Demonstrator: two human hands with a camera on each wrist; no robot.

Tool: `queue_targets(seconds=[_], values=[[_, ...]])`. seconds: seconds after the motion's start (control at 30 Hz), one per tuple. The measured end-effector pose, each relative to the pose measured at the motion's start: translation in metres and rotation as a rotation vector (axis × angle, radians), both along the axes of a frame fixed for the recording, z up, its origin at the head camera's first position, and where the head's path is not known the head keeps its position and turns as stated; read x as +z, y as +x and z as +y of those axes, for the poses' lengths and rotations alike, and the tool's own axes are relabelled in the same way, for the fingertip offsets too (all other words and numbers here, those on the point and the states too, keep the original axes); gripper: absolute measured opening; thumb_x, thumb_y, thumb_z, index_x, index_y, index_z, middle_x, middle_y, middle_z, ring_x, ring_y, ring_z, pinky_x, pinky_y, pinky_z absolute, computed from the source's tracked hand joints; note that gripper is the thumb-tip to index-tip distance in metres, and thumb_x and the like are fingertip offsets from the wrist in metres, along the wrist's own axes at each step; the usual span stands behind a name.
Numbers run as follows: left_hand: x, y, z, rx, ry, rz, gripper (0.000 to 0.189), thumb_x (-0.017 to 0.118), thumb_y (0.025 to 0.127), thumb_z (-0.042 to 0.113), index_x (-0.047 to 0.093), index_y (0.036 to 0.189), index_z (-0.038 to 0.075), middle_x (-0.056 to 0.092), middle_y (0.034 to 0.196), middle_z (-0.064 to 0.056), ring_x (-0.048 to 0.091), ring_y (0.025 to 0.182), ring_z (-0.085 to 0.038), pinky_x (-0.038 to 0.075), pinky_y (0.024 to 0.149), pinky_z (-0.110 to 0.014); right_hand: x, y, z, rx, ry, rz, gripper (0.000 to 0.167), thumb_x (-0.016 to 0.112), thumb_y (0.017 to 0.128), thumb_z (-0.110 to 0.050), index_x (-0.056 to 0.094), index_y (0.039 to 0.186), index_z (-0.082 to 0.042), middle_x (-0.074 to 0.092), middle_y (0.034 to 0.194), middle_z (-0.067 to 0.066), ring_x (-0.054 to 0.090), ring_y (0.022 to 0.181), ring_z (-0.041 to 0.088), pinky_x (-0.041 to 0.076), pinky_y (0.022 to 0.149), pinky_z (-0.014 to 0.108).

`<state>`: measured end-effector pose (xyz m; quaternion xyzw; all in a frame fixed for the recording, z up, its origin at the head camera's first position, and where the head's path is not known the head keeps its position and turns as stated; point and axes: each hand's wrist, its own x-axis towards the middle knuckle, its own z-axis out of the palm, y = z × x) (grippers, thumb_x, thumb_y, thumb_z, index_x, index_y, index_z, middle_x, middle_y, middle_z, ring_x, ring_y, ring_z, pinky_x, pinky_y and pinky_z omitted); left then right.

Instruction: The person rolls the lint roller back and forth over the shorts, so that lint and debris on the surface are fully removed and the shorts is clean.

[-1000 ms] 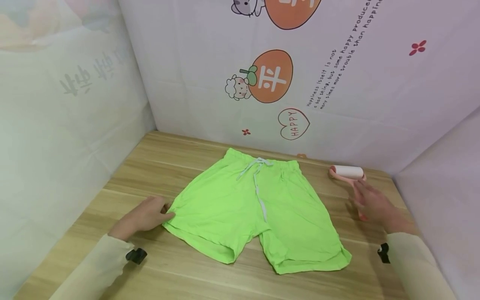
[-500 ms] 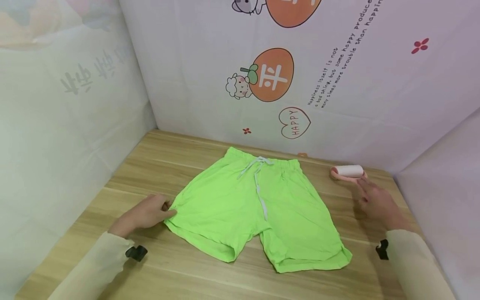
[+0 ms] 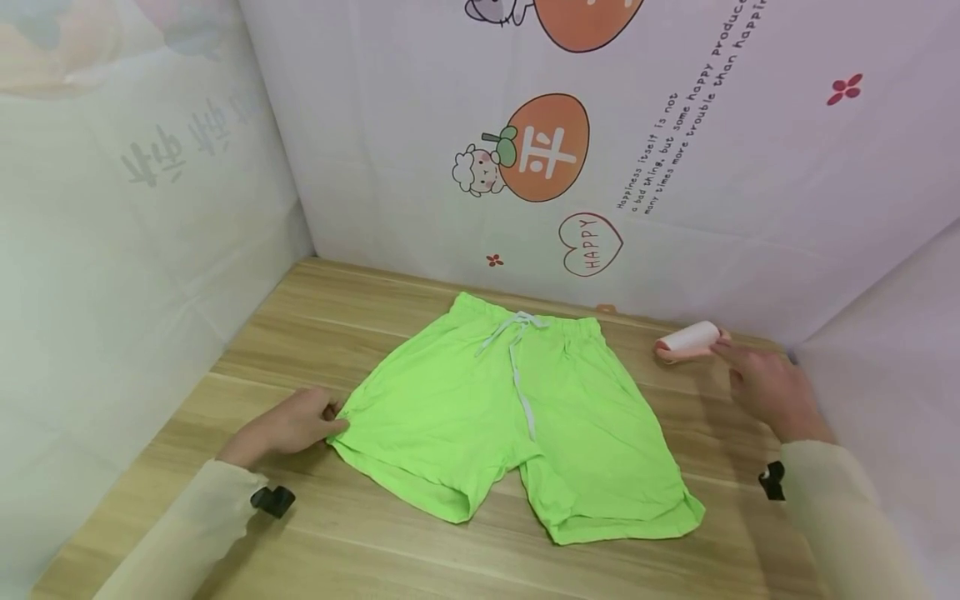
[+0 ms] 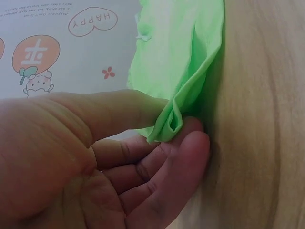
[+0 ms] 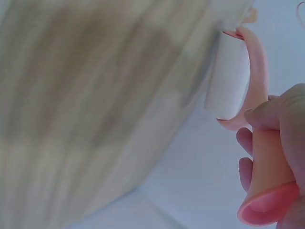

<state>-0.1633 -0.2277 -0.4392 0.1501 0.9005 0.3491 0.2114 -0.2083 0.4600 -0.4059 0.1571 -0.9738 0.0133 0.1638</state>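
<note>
Green shorts (image 3: 480,408), head view: I see them spread on the table (image 3: 360,550), lint roller (image 3: 687,337) at their two o'clock.
Left hand (image 4: 71,148), left wrist view: thumb and curled fingers pinch the shorts.
Right hand (image 5: 291,129), right wrist view: fingers wrapped round the handle (image 5: 269,162), roll (image 5: 228,76) toward eleven o'clock.

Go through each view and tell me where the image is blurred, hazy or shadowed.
Head view: soft shadows on the table near the left hand and right hand. Left wrist view: slightly hazy, the shorts pale, the table's grain soft. Right wrist view: the table heavily smeared, probably by motion, while the lint roller looks crisper.
</note>
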Motion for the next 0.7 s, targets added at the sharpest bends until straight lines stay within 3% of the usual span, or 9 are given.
queue_targets(seconds=[0.17, 0.43, 0.57, 0.7], values=[[0.0, -0.001, 0.0, 0.001, 0.015, -0.017, 0.014, 0.063, 0.101, 0.008, 0.072, 0.105, -0.002, 0.067, 0.083, -0.006, 0.059, 0.069, -0.015, 0.05, 0.059, -0.024, 0.024, -0.006, -0.024, 0.08, 0.033, -0.001, 0.047, 0.063, 0.085, 0.008, 0.073, 0.129, -0.004, 0.075, 0.115, 0.026, 0.065, 0.07, 0.035, 0.032, 0.045, 0.033], [0.002, -0.001, 0.0, 0.0, 0.026, -0.039, 0.016, 0.063, 0.102, 0.007, 0.071, 0.108, -0.005, 0.067, 0.085, -0.007, 0.06, 0.071, -0.015, 0.053, 0.06, -0.025, 0.065, -0.015, -0.078, 0.151, 0.068, -0.089, 0.051, 0.066, 0.09, 0.006, 0.072, 0.136, -0.015, 0.076, 0.126, 0.014, 0.068, 0.084, 0.031, 0.04, 0.054, 0.034], [0.003, -0.001, -0.001, -0.008, 0.021, -0.032, 0.013, 0.063, 0.102, 0.008, 0.072, 0.102, -0.002, 0.065, 0.081, -0.005, 0.057, 0.068, -0.015, 0.049, 0.058, -0.024, 0.082, -0.022, -0.113, 0.208, 0.063, -0.123, 0.053, 0.064, 0.093, 0.005, 0.071, 0.138, -0.023, 0.077, 0.124, 0.009, 0.064, 0.083, 0.023, 0.041, 0.055, 0.033], [0.004, -0.002, 0.002, -0.019, 0.004, -0.028, 0.015, 0.062, 0.101, 0.008, 0.068, 0.088, 0.004, 0.06, 0.072, -0.001, 0.051, 0.062, -0.013, 0.043, 0.054, -0.022, 0.093, -0.027, -0.152, 0.324, 0.044, -0.108, 0.055, 0.061, 0.093, 0.008, 0.075, 0.133, -0.027, 0.077, 0.127, 0.002, 0.066, 0.083, 0.022, 0.039, 0.053, 0.031]])
